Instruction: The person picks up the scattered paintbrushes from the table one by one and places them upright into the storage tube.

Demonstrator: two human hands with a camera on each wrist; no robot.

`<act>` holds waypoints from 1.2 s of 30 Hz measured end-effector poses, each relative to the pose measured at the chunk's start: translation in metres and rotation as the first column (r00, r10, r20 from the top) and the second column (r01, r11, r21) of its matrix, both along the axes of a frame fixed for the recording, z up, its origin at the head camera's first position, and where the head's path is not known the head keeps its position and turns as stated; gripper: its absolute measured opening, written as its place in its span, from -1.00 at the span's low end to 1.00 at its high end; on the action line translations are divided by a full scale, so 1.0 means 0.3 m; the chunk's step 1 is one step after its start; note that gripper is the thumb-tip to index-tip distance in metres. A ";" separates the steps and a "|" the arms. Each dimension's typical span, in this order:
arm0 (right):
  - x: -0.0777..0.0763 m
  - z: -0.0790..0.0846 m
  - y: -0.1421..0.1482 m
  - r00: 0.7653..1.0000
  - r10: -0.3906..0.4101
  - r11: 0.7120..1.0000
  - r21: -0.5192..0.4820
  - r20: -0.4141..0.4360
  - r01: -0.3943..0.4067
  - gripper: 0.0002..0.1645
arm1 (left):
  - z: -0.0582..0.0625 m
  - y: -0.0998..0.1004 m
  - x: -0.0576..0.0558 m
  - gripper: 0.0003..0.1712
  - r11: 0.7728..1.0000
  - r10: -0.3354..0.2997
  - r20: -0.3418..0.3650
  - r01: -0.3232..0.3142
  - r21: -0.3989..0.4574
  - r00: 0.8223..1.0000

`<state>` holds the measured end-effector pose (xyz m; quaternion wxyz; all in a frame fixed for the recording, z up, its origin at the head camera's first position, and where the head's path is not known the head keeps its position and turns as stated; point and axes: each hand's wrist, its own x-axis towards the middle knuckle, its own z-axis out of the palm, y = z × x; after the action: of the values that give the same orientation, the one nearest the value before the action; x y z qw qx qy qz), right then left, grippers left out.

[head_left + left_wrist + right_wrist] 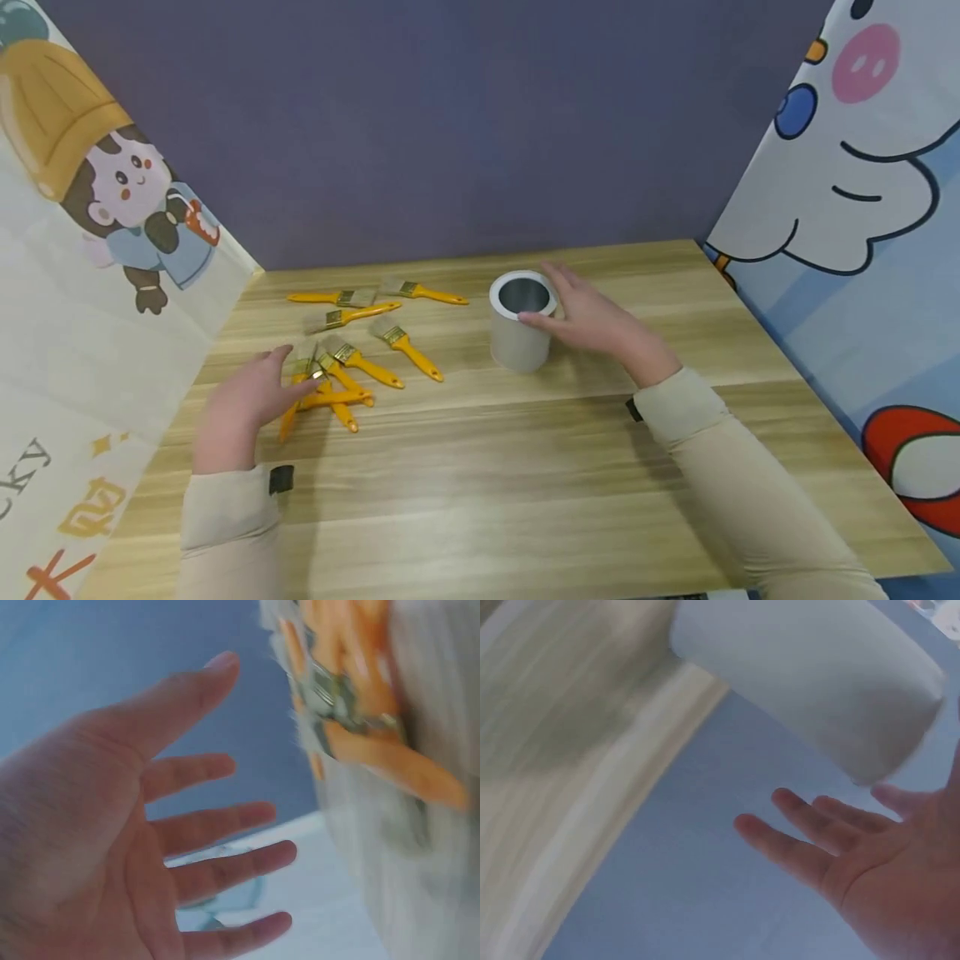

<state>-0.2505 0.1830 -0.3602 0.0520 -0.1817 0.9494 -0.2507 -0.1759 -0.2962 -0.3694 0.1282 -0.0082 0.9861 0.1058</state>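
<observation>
Several paintbrushes with yellow-orange handles and metal ferrules lie on the left of the table. My left hand (243,400) hovers beside the nearest pile, thumb and fingers spread and holding nothing. One paintbrush (337,398) lies across others in that pile, close to the thumb; the left wrist view shows its orange handle (401,765) apart from the hand (112,825). A pale grey, open-topped cylindrical pot (519,342) stands upright right of the brushes. My right hand (592,317) is at its right side, fingers extended; in the right wrist view they appear apart from the pot (802,667).
The wood-grain table (480,500) ends at a plain purple-grey wall (465,133) behind. Cartoon-printed panels flank it: a left panel (67,333) and a right panel (810,217). Farther brushes include one brush (412,354) lying between the pile and the pot.
</observation>
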 end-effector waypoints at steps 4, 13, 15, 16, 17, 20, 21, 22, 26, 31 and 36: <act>-0.011 -0.026 -0.009 1.000 -0.021 1.000 -0.001 -0.001 0.021 0.38 | -0.031 -0.048 0.021 0.07 1.000 0.027 -0.007 -0.026 0.004 1.000; -0.026 -0.048 -0.025 0.999 -0.037 0.999 0.022 0.013 0.037 0.42 | -0.080 -0.084 0.049 -0.21 0.999 0.050 0.099 -0.051 0.008 0.994; -0.031 -0.050 -0.023 0.999 -0.049 0.999 0.017 0.005 0.049 0.41 | -0.082 -0.084 0.046 -0.28 0.999 0.050 0.085 -0.050 0.007 0.995; -0.034 -0.050 -0.021 0.999 -0.052 0.999 0.012 -0.001 0.052 0.41 | -0.081 -0.083 0.042 -0.31 0.999 0.044 0.076 -0.044 0.004 0.996; -0.037 -0.050 -0.020 0.998 -0.059 0.998 0.010 -0.004 0.059 0.41 | -0.079 -0.080 0.035 -0.34 0.999 0.043 0.075 -0.044 0.005 0.996; -0.047 -0.052 -0.015 0.998 -0.066 0.998 -0.003 -0.010 0.066 0.40 | -0.072 -0.070 0.005 -0.31 0.999 0.037 0.055 -0.037 -0.006 0.998; -0.051 -0.054 -0.015 0.998 -0.067 0.998 -0.011 -0.009 0.067 0.39 | -0.071 -0.067 -0.010 -0.28 0.999 0.037 0.048 -0.037 -0.008 0.998; -0.054 -0.058 -0.015 0.998 -0.065 0.998 -0.018 -0.007 0.064 0.39 | -0.071 -0.066 -0.025 -0.25 0.999 0.038 0.042 -0.038 -0.012 0.998; -0.062 -0.078 -0.023 0.998 -0.061 0.996 -0.068 0.001 0.061 0.36 | -0.074 -0.069 -0.084 -0.14 0.996 0.091 0.023 -0.091 0.008 0.996; -0.066 -0.099 -0.038 0.998 -0.063 0.993 -0.097 0.006 0.063 0.37 | -0.095 -0.082 -0.126 -0.14 0.986 0.162 -0.012 -0.162 0.042 0.987; -0.060 -0.099 -0.049 0.998 -0.066 0.992 -0.111 0.010 0.066 0.36 | -0.121 -0.065 -0.131 -0.38 0.982 0.185 -0.030 -0.183 0.047 0.982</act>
<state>-0.2685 0.1682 -0.3900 0.0363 -0.1521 0.9394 -0.3052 -0.2152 -0.3156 -0.4058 0.1013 -0.0947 0.9805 0.1390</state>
